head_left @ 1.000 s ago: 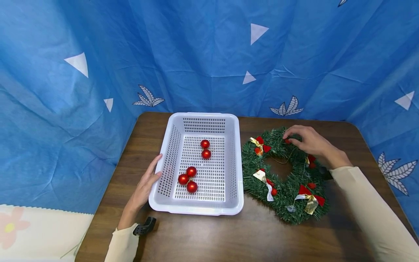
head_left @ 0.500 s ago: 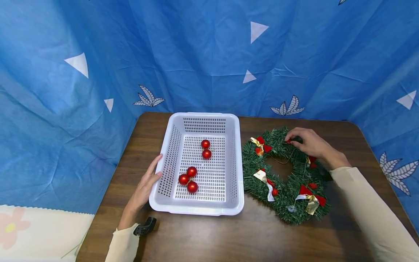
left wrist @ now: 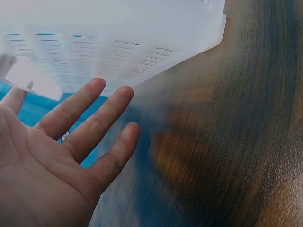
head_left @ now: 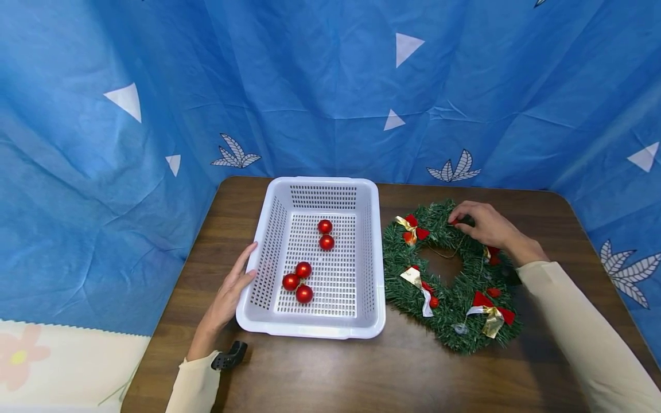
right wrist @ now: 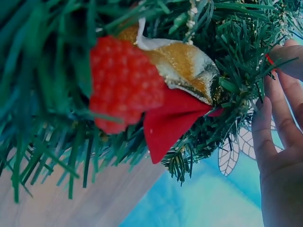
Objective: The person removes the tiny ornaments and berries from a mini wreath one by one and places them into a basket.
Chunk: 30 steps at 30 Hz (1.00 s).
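A green Christmas wreath with red, gold and white bows lies flat at the table's right. At its far right part my right hand pinches a small red ornament between thumb and fingers; its exact kind is mostly hidden. In the right wrist view a raspberry-like decoration and a bow fill the near side. To the left stands a white perforated plastic basket. My left hand lies along its left wall with fingers extended, fingertips at the rim.
Several shiny red balls lie in the basket, among them a front one and a back one. A blue patterned curtain hangs behind the brown wooden table. The basket's right wall stands close beside the wreath.
My right hand has shifted very slightly to the right and down, staying at the same part of the wreath. The left hand, basket and balls look the same.
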### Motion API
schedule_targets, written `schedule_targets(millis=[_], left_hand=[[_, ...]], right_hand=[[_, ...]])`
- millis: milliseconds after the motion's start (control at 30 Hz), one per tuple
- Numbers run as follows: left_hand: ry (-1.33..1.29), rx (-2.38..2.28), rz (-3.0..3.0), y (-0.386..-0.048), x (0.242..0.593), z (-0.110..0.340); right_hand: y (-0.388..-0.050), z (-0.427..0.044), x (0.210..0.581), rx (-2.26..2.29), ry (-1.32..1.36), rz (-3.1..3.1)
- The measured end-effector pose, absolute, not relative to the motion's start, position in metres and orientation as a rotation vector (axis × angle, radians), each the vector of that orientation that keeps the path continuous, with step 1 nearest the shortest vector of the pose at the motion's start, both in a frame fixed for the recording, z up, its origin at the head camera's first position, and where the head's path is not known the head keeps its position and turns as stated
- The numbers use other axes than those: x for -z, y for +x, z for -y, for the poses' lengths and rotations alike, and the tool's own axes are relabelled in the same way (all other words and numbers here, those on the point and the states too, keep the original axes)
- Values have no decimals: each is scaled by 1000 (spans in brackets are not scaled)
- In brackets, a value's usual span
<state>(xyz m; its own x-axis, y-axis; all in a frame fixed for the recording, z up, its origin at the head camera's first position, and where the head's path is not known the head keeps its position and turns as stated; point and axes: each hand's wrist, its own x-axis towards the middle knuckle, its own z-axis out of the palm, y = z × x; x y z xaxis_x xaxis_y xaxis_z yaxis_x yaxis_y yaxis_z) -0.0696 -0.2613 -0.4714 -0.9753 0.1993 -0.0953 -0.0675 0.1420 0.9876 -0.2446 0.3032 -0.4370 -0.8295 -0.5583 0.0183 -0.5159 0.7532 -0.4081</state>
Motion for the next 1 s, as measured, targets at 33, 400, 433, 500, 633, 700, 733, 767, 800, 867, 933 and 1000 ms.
schedule_targets(millis=[33, 400, 433, 500, 633, 700, 733, 767, 800, 867, 933, 1000], left_hand=[[129, -1927, -2214, -70, 471, 261], [131, -1923, -2223, -70, 472, 262], [134, -1921, -2227, -70, 472, 262], [143, -1920, -2237, -70, 473, 262], [153, -1903, -2264, -70, 473, 262], [155, -1900, -2272, -70, 474, 262], [157, -1899, -2272, -70, 474, 262], [160, -1901, -2269, -70, 474, 262], [162, -1904, -2268, -70, 474, 262], [165, -1909, -2264, -70, 474, 262], [171, -1912, -2262, -70, 474, 262], [171, -1911, -2265, -70, 474, 262]], right_hand=[[-245, -303, 437, 610, -873, -2847], [-242, -303, 435, 608, -863, -2864], [-242, -303, 434, 611, -865, -2866], [-241, -303, 434, 618, -868, -2872], [-240, -303, 433, 626, -882, -2884], [-240, -304, 432, 628, -896, -2888], [-240, -304, 432, 629, -902, -2888], [-239, -304, 432, 630, -906, -2889], [-240, -304, 431, 629, -913, -2889], [-240, -304, 431, 629, -916, -2894], [-240, -304, 430, 631, -911, -2901], [-240, -304, 430, 629, -912, -2910]])
